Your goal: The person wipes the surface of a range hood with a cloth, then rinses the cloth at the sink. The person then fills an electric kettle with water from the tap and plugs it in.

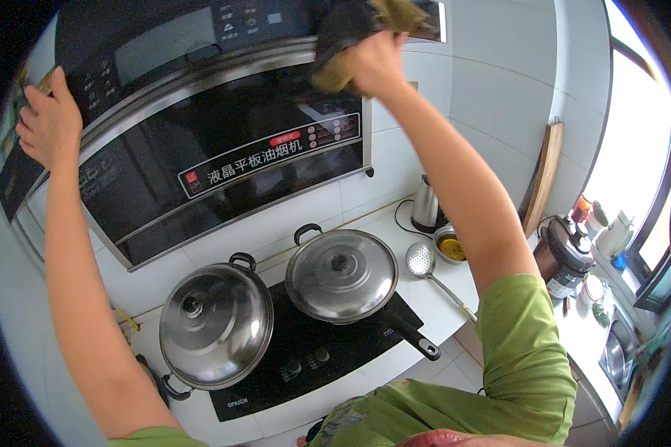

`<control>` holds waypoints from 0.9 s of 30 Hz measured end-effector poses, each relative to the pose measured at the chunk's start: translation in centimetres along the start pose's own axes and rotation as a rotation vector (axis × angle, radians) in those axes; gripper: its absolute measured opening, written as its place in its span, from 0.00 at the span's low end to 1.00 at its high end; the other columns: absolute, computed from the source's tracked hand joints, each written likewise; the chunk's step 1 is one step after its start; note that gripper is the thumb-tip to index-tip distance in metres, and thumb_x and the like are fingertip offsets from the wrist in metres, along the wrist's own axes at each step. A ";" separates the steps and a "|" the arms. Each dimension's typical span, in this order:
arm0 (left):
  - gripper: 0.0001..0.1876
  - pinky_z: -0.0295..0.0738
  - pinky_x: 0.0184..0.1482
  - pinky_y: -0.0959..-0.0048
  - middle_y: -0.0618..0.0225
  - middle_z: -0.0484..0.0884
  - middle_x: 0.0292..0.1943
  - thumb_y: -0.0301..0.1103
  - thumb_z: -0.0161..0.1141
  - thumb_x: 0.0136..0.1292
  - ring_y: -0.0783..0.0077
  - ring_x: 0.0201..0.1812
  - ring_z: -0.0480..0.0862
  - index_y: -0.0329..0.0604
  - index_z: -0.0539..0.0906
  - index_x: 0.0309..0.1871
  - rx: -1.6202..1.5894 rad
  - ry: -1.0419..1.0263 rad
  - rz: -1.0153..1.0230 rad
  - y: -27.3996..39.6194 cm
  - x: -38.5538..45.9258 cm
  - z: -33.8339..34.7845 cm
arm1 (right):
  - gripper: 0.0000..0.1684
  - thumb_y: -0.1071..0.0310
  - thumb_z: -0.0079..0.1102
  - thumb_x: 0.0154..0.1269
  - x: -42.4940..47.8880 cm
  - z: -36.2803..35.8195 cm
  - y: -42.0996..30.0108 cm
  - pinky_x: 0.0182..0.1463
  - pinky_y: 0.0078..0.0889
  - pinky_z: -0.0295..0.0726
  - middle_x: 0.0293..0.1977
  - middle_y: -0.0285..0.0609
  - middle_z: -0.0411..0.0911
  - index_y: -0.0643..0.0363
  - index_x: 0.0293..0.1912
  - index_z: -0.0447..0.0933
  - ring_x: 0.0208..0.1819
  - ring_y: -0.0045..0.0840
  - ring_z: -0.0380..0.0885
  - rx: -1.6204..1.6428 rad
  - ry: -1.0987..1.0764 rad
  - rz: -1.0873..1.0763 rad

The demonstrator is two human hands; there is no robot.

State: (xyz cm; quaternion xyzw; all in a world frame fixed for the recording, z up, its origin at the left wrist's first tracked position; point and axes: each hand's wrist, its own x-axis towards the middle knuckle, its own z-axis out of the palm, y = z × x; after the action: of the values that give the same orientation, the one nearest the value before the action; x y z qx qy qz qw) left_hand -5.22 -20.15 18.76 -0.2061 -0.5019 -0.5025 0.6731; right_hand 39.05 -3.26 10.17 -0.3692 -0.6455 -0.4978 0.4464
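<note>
A black range hood (229,151) with a steel trim and a label bearing writing fills the upper part of the head view. My right hand (373,64) grips a dark and olive-brown cloth (349,28) against the hood's upper right front. Blur softens the cloth's edges, and part of it runs past the top of the picture. At the hood's left end, my left hand (53,123) rests with fingers apart, seemingly touching its side edge; nothing is held there.
Below the hood, a lidded two-handled pot (218,329) and a lidded frying pan (341,274) sit on a black gas hob (313,385). A skimmer (421,260), a bowl of yellow liquid (450,247), a kettle (425,207) and an electric pressure cooker (565,254) stand to the right.
</note>
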 end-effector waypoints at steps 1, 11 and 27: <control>0.39 0.43 0.71 0.48 0.49 0.59 0.70 0.69 0.32 0.66 0.45 0.72 0.53 0.52 0.59 0.72 0.007 0.002 0.005 0.2 0.0 0.1 | 0.21 0.59 0.53 0.53 0.5 0.6 -1.3 0.61 0.72 0.51 0.47 0.56 0.75 0.58 0.45 0.81 0.56 0.50 0.68 0.169 0.190 0.109; 0.34 0.55 0.68 0.48 0.44 0.58 0.68 0.62 0.39 0.69 0.45 0.69 0.59 0.50 0.61 0.71 0.163 -0.234 0.062 1.6 0.5 -2.2 | 0.28 0.50 0.47 0.64 2.8 0.7 6.9 0.69 0.72 0.34 0.55 0.59 0.71 0.60 0.54 0.76 0.61 0.53 0.65 -0.056 0.520 0.039; 0.38 0.44 0.74 0.61 0.54 0.58 0.71 0.50 0.55 0.64 0.59 0.74 0.53 0.32 0.59 0.70 -0.515 -0.511 0.688 26.4 -4.8 -12.6 | 0.28 0.57 0.50 0.58 0.6 1.8 7.4 0.66 0.69 0.46 0.62 0.59 0.64 0.62 0.56 0.73 0.64 0.50 0.61 0.256 0.030 0.436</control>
State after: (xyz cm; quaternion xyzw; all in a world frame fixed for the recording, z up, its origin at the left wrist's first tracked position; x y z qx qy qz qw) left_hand 24.09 -16.92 15.36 -0.6357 -0.4134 -0.2926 0.5825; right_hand 45.29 0.19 12.84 -0.4324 -0.6017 -0.3094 0.5960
